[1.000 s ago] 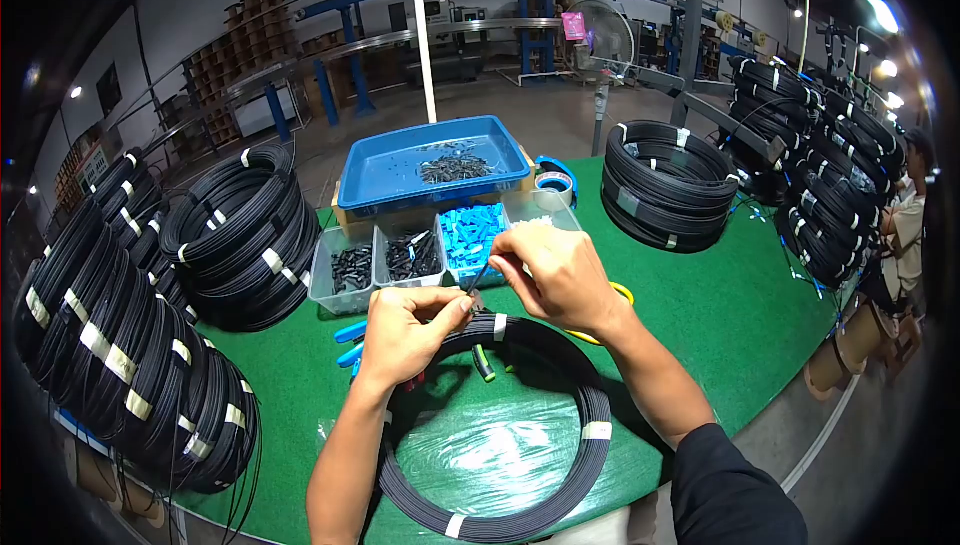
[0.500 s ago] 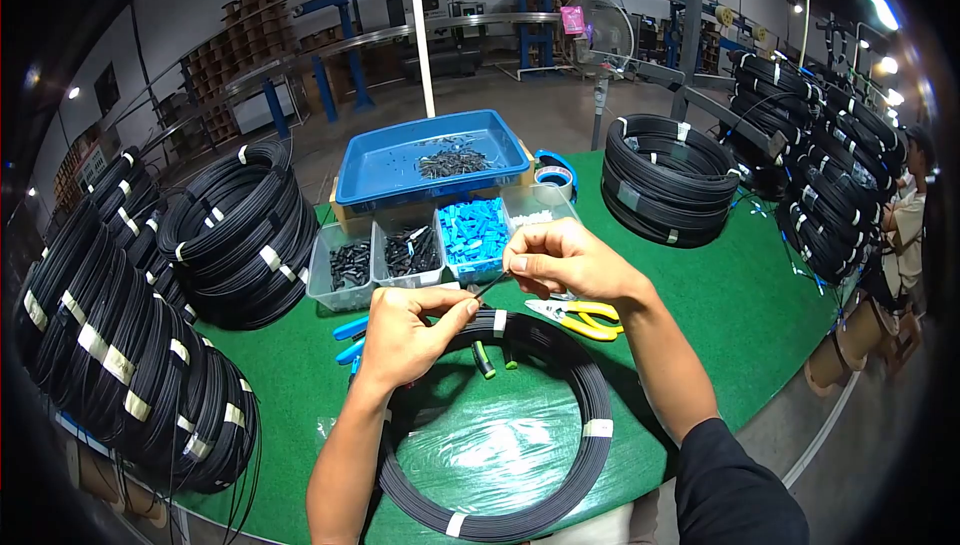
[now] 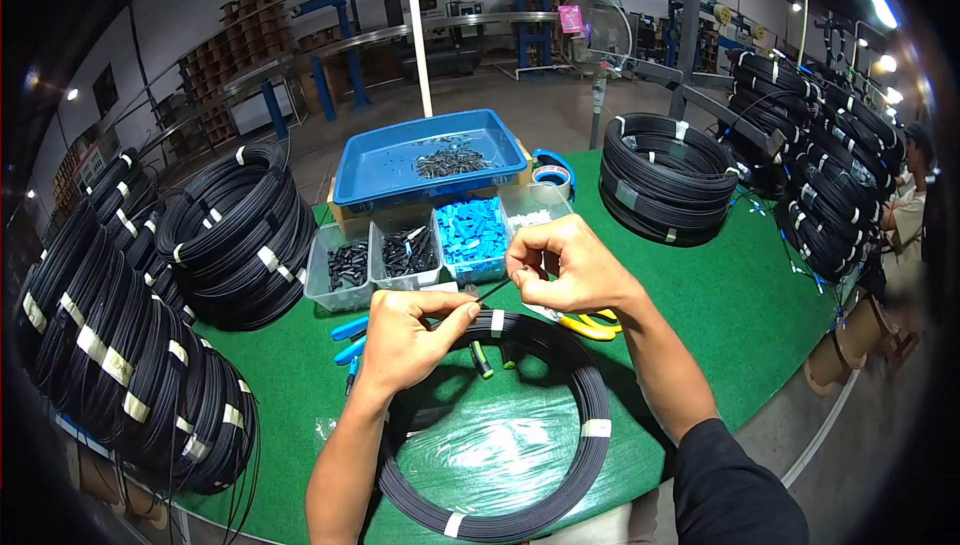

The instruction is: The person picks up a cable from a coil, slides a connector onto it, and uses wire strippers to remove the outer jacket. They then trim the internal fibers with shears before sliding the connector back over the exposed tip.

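Both my hands pinch a thin black cable [image 3: 494, 291], a short stretch of which shows between them. My left hand [image 3: 412, 335] grips it between thumb and forefinger, above the rim of a black cable coil [image 3: 595, 385] banded with white tape. My right hand [image 3: 565, 265] holds the cable higher up, in front of the bin of blue connectors [image 3: 472, 232]; its fingertips hide the cable's end. Yellow-handled pliers [image 3: 588, 326] lie just below my right hand, partly covered. Beside my left hand are blue-handled tools [image 3: 350, 340]. A tool with a black and green handle [image 3: 482, 360] rests inside the coil.
A blue tray [image 3: 360, 182] with small dark pieces stands behind clear bins of black parts [image 3: 347, 267] and white parts [image 3: 530, 219]. Tape [image 3: 551, 176] sits beside it. Cable coils flank the green table [image 3: 740, 315] on the left [image 3: 240, 235] and right [image 3: 668, 185]. A person [image 3: 908, 195] is far right.
My right hand has moved slightly down and right, now covering more of the yellow pliers. More of the cable shows between my hands. My left hand stays almost where it was.
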A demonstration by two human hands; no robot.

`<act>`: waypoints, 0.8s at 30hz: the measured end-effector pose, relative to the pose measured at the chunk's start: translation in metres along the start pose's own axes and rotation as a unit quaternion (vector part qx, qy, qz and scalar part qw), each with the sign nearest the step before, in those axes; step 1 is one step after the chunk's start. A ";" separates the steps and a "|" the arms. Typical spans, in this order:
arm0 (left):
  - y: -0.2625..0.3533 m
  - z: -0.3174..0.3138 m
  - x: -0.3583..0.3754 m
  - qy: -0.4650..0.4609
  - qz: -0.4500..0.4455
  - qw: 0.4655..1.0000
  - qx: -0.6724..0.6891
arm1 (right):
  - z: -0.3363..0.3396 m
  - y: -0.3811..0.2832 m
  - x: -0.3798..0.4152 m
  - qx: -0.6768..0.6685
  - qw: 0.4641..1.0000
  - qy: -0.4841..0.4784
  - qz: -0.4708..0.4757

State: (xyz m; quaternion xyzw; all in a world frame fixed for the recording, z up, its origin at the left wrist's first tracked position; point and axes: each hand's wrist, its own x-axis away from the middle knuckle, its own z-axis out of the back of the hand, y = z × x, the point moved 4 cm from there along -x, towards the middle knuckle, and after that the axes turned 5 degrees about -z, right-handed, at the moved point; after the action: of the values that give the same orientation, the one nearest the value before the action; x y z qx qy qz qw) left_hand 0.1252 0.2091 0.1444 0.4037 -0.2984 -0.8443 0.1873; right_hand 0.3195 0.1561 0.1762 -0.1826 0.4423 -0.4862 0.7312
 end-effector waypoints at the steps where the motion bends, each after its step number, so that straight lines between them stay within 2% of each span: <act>1: -0.001 -0.001 0.000 0.000 0.000 1.000 0.000 | 0.000 0.001 0.000 0.000 1.000 0.000 0.000; 4: -0.001 -0.003 0.000 0.003 0.008 1.000 0.014 | 0.000 0.001 0.000 0.025 0.999 -0.005 0.026; 12: 0.006 -0.008 0.002 -0.052 0.023 0.998 0.029 | 0.004 -0.010 0.004 0.132 0.969 0.045 0.203; 18: -0.001 -0.010 0.002 -0.046 -0.011 0.998 0.036 | 0.006 -0.015 0.007 0.162 0.959 0.053 0.227; 24: -0.001 -0.009 0.001 -0.045 -0.008 0.999 0.028 | 0.009 -0.019 0.008 0.181 0.949 0.052 0.251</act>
State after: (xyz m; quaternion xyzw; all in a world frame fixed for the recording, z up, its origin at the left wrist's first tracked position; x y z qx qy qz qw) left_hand 0.1318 0.2061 0.1385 0.3727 -0.3269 -0.8544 0.1558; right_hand 0.3172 0.1388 0.1903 0.0954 0.4158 -0.3675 0.8264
